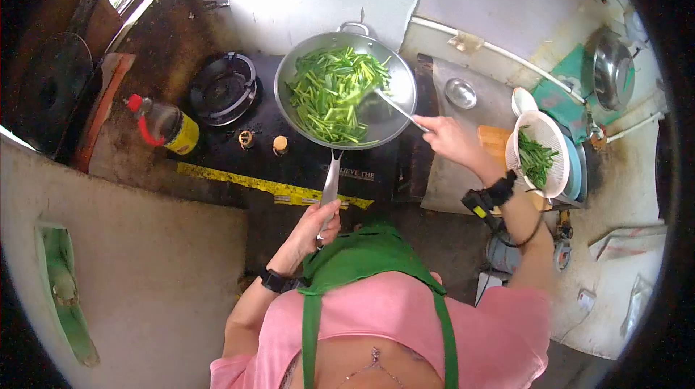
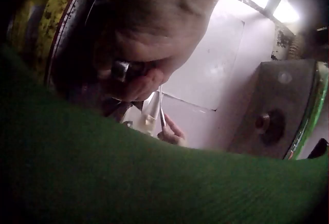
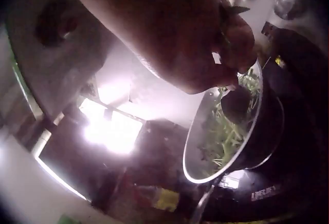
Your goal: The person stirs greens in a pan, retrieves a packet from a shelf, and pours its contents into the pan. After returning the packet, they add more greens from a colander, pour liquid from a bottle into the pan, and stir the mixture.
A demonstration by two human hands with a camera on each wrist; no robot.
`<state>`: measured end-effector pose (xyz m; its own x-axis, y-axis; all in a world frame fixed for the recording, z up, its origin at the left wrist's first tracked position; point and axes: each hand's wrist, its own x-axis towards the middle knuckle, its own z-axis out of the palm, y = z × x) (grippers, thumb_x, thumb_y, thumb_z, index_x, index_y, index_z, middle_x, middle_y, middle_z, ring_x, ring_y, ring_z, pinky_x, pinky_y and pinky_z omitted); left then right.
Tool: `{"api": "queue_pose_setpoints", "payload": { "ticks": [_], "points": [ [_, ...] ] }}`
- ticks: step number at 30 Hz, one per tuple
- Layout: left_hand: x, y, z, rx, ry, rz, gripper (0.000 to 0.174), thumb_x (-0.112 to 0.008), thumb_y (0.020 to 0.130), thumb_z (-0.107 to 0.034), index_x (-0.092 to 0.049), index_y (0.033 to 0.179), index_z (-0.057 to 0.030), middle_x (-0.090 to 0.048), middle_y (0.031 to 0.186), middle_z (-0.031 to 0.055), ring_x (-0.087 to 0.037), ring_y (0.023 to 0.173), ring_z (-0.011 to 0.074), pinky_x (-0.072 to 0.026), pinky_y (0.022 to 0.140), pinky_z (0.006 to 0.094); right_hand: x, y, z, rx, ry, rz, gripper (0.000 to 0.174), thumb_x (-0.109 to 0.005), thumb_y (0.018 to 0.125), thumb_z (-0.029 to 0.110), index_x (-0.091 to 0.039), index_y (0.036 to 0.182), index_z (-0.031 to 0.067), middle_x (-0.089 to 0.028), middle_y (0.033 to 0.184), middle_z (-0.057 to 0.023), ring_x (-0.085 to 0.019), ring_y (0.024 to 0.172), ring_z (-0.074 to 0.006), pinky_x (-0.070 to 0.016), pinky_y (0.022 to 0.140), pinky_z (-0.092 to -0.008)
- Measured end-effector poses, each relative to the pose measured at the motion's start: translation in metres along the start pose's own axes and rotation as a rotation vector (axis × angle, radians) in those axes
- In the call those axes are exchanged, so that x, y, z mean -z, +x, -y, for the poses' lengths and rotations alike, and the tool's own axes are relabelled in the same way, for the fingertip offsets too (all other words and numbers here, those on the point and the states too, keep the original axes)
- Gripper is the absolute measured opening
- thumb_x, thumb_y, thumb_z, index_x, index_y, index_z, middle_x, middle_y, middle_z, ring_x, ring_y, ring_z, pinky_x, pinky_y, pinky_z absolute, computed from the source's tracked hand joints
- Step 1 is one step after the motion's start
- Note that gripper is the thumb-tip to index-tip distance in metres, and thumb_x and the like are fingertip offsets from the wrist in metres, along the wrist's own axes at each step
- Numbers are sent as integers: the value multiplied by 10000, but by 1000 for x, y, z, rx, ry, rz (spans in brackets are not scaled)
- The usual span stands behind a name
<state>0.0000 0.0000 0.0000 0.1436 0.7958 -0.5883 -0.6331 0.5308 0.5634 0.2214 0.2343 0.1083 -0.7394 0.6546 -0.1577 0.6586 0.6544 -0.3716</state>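
Observation:
A wok (image 1: 394, 117) full of chopped green vegetables (image 1: 333, 92) sits on the black stove. My left hand (image 1: 318, 224) grips its metal handle (image 1: 331, 180) near the end. With my right hand (image 1: 452, 141) I hold a metal spatula (image 1: 399, 108), its blade among the greens at the wok's right side. In the right wrist view the right hand (image 3: 226, 49) is above the wok (image 3: 193, 157), and the spatula blade (image 3: 236, 104) lies over the greens. The left wrist view shows the left hand (image 2: 154, 44) close up, curled at the handle's end.
Left of the wok are an empty burner (image 1: 223, 90) and an oil bottle (image 1: 165, 126) with a red cap. At the right stand a white colander (image 1: 559, 172) with more greens, a cutting board (image 1: 494, 141), a small metal bowl (image 1: 460, 93) and blue dishes (image 1: 574, 172).

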Motion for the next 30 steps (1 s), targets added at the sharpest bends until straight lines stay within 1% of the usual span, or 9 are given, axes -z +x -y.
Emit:
{"api": "queue_pose_setpoints", "payload": {
  "ticks": [5, 8, 11, 15, 17, 18, 22, 25, 30],
  "points": [
    [11, -4, -4, 14, 21, -35, 246, -567, 896, -330, -475, 818, -115, -410, 558, -31, -317, 377, 58, -224, 313, 220, -26, 58, -2, 116, 275, -273, 434, -523, 781, 105, -553, 1213, 144, -613, 1013, -220, -604, 928, -362, -472, 837, -421],
    [5, -5, -7, -14, 32, -34, 246, -570, 894, -327, -472, 817, -114, -411, 558, -31, -320, 376, 57, -224, 310, 218, -63, 72, 8, 33, 287, -329, 418, -527, 796, 114, -547, 1214, 97, -610, 1007, -232, -605, 917, -370, -479, 814, -423],
    [4, -7, -9, -8, 28, -35, 237, -561, 899, -291, -445, 807, -106, -404, 539, -24, -320, 372, 62, -230, 329, 225, -64, 37, 21, 43, 302, -209, 427, -533, 790, 92, -547, 1217, 101, -611, 994, -231, -611, 883, -367, -481, 801, -427],
    [2, -6, -7, -2, 20, -27, 235, -558, 900, -289, -443, 807, -106, -404, 541, -23, -322, 373, 63, -232, 328, 227, 1, -13, 30, 51, 300, -12, 427, -538, 782, 89, -558, 1208, 117, -617, 971, -221, -614, 867, -365, -483, 791, -427],
    [2, -4, -6, -5, 11, -15, 238, -562, 898, -289, -443, 801, -108, -410, 543, -21, -325, 373, 65, -237, 327, 227, 13, -28, 36, 17, 253, 61, 472, -526, 779, 61, -526, 1248, 121, -619, 999, -211, -619, 850, -333, -474, 718, -364],
    [2, -3, -6, -9, 12, -12, 238, -562, 898, -289, -443, 801, -108, -410, 543, -21, -325, 373, 65, -237, 327, 227, 5, -26, 36, 135, 112, 43, 456, -526, 781, 64, -534, 1235, 108, -618, 1003, -209, -618, 850, -331, -472, 727, -382],
    [-3, -5, -5, 13, 12, -21, 248, -566, 895, -296, -440, 788, -112, -419, 548, -21, -332, 376, 65, -244, 328, 225, -28, 22, 34, -39, 118, -34, 425, -522, 790, 81, -556, 1213, 109, -619, 937, -230, -606, 859, -366, -463, 784, -424],
    [-1, -1, -5, 4, 29, -23, 242, -560, 899, -308, -454, 801, -115, -417, 553, -25, -325, 377, 64, -235, 324, 221, -17, 54, 38, 8, 80, -258, 390, -491, 799, 90, -571, 1179, 128, -617, 864, -265, -613, 825, -403, -482, 780, -487],
    [2, 2, 1, -13, -20, 9, 236, -555, 903, -316, -475, 813, -113, -419, 555, -23, -315, 375, 65, -225, 318, 219, -43, 107, 30, -25, 151, -294, 416, -501, 807, 96, -547, 1221, 114, -613, 929, -247, -594, 901, -388, -462, 802, -449]
  ]
}}
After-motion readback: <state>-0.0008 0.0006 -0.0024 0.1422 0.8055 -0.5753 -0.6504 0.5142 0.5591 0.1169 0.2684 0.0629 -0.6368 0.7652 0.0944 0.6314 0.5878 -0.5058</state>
